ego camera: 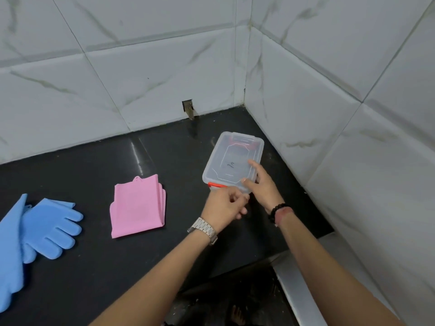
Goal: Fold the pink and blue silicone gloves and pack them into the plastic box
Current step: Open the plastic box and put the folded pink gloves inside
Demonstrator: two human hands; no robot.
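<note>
A clear plastic box (231,151) with its lid on and red latches stands on the black counter near the right wall. My right hand (262,184) rests on the lid's near right corner, thumb and forefinger spread over it. At the box's near end my left hand (226,205) has its fingers curled by the red latch (215,184). The pink gloves (137,205) lie folded in a flat square stack in the middle of the counter. Blue gloves (47,227) lie unfolded at the far left, fingers pointing right.
The black counter (94,267) meets white marble-patterned tiled walls at the back and right, forming a corner (244,107). A small hole (188,108) is in the back wall. The counter's front edge drops off at lower right, beside a metal strip (296,292).
</note>
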